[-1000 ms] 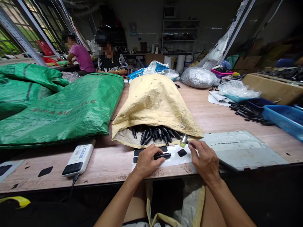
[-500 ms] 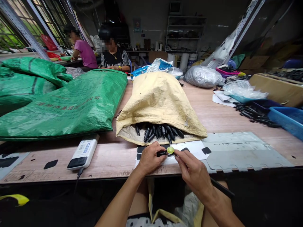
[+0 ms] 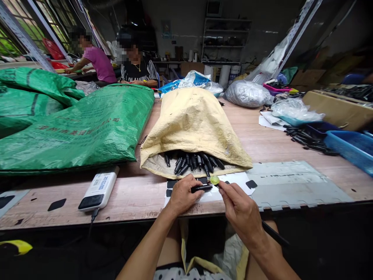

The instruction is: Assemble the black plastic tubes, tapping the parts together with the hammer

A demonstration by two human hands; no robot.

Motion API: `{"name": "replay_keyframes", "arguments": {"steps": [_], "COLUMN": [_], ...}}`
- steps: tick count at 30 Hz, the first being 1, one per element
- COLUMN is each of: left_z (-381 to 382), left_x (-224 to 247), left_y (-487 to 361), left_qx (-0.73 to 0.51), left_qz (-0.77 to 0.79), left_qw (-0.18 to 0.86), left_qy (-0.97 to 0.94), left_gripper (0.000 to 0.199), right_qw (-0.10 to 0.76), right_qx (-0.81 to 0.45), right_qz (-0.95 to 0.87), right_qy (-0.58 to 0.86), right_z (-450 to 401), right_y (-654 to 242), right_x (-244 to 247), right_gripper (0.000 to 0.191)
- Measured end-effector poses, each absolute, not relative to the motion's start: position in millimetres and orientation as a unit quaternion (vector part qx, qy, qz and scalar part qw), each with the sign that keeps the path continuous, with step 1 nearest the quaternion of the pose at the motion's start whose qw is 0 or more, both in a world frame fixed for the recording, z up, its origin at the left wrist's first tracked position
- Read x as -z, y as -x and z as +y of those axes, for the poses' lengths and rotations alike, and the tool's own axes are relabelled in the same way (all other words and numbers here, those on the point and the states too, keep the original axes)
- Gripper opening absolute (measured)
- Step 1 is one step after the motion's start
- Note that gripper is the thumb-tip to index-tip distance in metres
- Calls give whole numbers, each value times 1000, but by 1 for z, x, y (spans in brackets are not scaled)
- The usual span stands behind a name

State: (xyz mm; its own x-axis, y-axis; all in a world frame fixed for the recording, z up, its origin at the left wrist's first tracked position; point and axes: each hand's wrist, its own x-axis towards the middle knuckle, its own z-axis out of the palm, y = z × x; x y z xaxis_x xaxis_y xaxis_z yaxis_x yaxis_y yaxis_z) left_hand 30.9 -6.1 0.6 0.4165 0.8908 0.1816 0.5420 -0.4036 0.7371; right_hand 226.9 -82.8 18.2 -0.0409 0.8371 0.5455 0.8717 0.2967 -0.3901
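Note:
My left hand (image 3: 183, 195) is closed on a slim black pen-shaped tube (image 3: 203, 188), whose end points right. My right hand (image 3: 240, 204) pinches a long black-handled tool (image 3: 275, 234) with a round, translucent yellow-green piece (image 3: 215, 180) near its tip. The tool's handle runs back under my right wrist. A small gap shows between tube and yellow-green piece. Just beyond my hands lies a cream woven sack (image 3: 195, 120), its mouth facing me, with several black pen-shaped tubes (image 3: 192, 161) inside. Under my hands is a white sheet (image 3: 239, 182) with dark rounded patches.
At left lie a green woven sack (image 3: 87, 128) and a white power bank (image 3: 100, 188) with a cable. A grey mat (image 3: 297, 186) is on the right, with loose black tubes (image 3: 309, 140) and a blue basket (image 3: 351, 149) beyond. Two people sit across the room.
My right hand has drawn the yellow-green piece slightly up and away from the tube in my left hand. More of the tube's end shows now. The whole view has shifted a little.

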Motion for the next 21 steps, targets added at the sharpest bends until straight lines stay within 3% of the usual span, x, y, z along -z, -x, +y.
{"name": "replay_keyframes", "arguments": {"steps": [4, 10, 17, 21], "left_z": [-7, -7, -7, -8], "left_x": [-2, -7, -9, -9], "left_y": [-31, -30, -30, -30], "left_qx": [-290, -283, -275, -271], "left_qz": [457, 462, 464, 464], "left_qw": [297, 315, 319, 320], "left_qy": [-787, -779, -780, -781], "left_gripper": [16, 16, 18, 18], "right_qw": [323, 371, 288, 287], "right_qx": [16, 37, 102, 110], "right_qz": [-726, -682, -705, -719], "right_qy": [607, 630, 640, 623], "right_z": [-83, -69, -44, -38], "right_y": [-230, -254, -286, -290], "right_x": [-15, -17, 5, 19], "right_gripper": [33, 28, 22, 23]}}
